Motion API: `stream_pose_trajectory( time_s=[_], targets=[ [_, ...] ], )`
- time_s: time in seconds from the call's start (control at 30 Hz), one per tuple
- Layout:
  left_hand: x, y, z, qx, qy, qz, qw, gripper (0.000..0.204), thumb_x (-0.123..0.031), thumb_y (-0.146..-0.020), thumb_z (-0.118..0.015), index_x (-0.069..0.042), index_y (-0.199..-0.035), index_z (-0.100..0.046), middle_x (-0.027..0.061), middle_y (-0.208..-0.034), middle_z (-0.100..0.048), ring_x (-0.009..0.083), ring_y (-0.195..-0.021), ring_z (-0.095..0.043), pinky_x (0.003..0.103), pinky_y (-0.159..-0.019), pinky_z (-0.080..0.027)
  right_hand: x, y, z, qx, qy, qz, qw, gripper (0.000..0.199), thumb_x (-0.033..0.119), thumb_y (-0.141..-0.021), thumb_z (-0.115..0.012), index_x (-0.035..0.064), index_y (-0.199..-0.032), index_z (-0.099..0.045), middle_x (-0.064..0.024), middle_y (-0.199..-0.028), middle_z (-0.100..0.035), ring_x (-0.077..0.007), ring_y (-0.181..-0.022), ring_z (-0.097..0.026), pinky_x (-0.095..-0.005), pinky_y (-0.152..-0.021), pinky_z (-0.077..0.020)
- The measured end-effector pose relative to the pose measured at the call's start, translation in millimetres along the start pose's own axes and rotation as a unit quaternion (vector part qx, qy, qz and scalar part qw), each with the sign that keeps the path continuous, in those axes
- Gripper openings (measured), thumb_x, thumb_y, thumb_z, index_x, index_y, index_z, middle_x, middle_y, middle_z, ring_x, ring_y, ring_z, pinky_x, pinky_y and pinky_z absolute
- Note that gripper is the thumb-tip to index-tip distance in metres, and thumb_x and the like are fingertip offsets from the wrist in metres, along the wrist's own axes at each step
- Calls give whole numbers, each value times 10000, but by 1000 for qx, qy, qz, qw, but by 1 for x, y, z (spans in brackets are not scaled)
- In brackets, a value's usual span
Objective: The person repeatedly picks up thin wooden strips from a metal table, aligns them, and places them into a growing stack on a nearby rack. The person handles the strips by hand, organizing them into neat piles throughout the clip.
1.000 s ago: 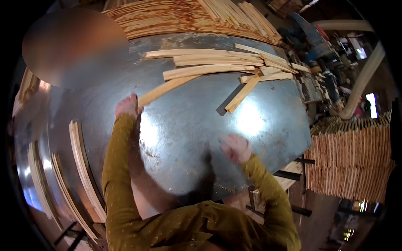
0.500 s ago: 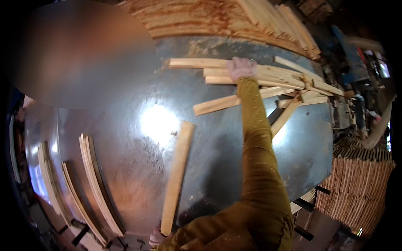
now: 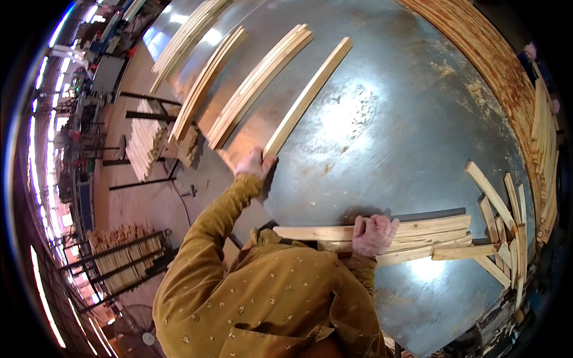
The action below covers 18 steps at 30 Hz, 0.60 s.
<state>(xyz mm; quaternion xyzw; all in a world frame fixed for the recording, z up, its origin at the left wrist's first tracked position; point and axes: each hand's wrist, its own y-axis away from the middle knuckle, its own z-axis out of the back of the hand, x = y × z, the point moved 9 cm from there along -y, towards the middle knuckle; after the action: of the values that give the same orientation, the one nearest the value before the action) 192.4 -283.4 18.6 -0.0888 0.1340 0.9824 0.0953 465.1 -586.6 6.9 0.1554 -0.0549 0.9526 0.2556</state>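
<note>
My left hand [image 3: 252, 164], in a pale glove, is closed round the near end of a single wooden strip [image 3: 309, 95]. That strip lies slantwise on the metal table [image 3: 412, 137], beside a narrow stack of strips [image 3: 261, 83] to its left. My right hand [image 3: 374, 234], gloved too, is closed over a bunch of wooden strips [image 3: 427, 230] lying crosswise close to my body. Its fingers curl over the far edge of the bunch. My chest and sleeve hide the bunch's near left part.
More stacks [image 3: 209, 80] lie at the table's far left. Loose crossed strips [image 3: 501, 221] lie at the right, before a brown wood pile [image 3: 495, 53]. Another person's hand [image 3: 530, 51] shows at the right rim. Racks of strips [image 3: 128, 250] and a fan [image 3: 143, 334] stand left.
The view has turned. My right hand has drawn its bunch of strips toward my body, away from the loose ones. The left hand's strip now lies alongside the stacks.
</note>
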Motion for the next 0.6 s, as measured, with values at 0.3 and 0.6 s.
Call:
stream_pose_trajectory(
  time_s=[0.3,0.6],
  targets=[
    [23,-61,59,-79,-142,-54,985,400,-437,-802,-728,-110,-1021,-656,81,-1220,-545,284,-1203,-522,466,-906,-485,-46,26,50,93,27,-607,789,1166,447,-746,-805,149,-1579,-46,-233,-1614,-87,-403,-1465,-223,-506,-1174,-320],
    [56,-144,70,87,-112,44,989,1061,-493,-773,-755,-80,-1553,-166,173,-1497,-398,314,-1338,-445,415,-1097,-405,-43,43,37,-15,-45,-716,697,963,254,-736,-724,53,-1524,-208,-214,-1508,-328,-312,-1318,-466,-378,-1058,-435]
  ],
)
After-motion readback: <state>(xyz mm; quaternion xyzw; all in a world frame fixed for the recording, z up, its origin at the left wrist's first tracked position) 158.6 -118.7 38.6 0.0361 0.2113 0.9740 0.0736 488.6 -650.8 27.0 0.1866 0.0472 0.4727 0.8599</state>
